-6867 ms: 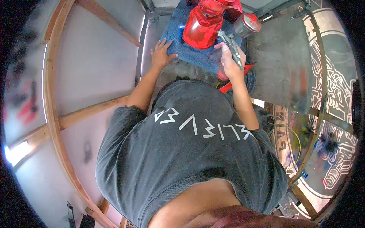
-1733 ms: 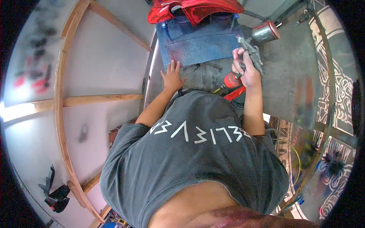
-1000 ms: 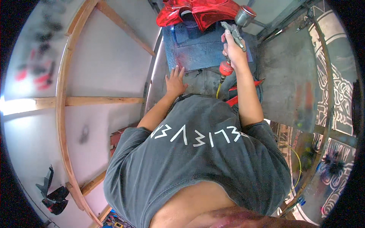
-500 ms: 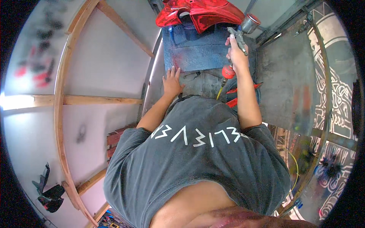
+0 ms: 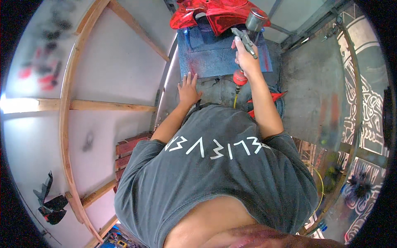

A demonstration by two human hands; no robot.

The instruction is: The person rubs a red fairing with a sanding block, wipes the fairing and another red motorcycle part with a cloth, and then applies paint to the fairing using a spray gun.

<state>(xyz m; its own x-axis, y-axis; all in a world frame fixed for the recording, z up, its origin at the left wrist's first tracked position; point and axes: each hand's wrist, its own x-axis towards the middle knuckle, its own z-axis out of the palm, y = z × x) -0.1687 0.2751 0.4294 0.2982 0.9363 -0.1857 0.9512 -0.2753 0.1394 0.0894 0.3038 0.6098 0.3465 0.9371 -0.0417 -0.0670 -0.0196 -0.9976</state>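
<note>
A spray gun (image 5: 245,42) with a metal paint cup (image 5: 256,20) on top is gripped in my right hand (image 5: 247,58). Below its handle hangs a red round fitting (image 5: 239,77), joined to a yellow hose (image 5: 235,100). Just beyond the gun, a glossy red curved body panel (image 5: 221,15) rests above a blue-grey, paint-dusted board (image 5: 221,61). Near the board's front left edge my left hand (image 5: 189,89) is spread with its fingers apart, holding nothing. Whether its fingertips press on the board I cannot tell.
Pale wall panels with wooden beams (image 5: 113,106) stand at the left. Red pointed pieces (image 5: 269,99) lie by a dark round container beside my right forearm. A grey board (image 5: 308,87) lines the right side. A dark broken-looking part (image 5: 53,204) sits at the lower left.
My right hand has moved left with the spray gun, and the gun's cup now overlaps the red panel's right end. My left hand stays about where it was.
</note>
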